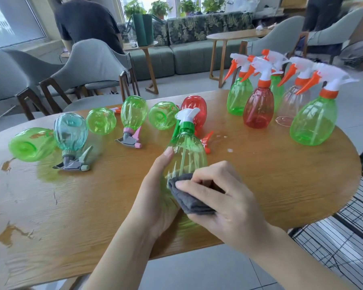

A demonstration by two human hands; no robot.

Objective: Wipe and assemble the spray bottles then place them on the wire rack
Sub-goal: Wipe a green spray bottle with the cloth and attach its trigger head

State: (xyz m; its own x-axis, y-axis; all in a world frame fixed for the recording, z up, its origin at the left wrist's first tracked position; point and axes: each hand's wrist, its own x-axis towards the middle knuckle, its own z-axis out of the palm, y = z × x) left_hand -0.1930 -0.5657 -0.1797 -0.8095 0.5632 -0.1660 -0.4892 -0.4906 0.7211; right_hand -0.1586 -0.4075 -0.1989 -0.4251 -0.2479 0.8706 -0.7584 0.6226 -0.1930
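My left hand point(155, 197) grips a green spray bottle point(187, 151) with a green collar and white trigger head, held tilted above the table. My right hand point(222, 197) pinches a folded grey cloth point(189, 197) against the bottle's lower side. Several bottles lie on their sides or stand head-down on the wooden table point(92, 206): a green one point(30, 144), a teal one point(70, 132) and a green one with a pink trigger point(133, 114). Several upright bottles with orange-and-white triggers stand at the right, among them a red one point(258, 107) and a green one point(313, 120).
A black wire rack point(344, 233) stands below the table's right edge. A loose orange trigger point(206, 141) lies behind the held bottle. Grey chairs point(92, 65) line the far side. Two people stand in the background, and a second wooden table point(235, 36) is further back.
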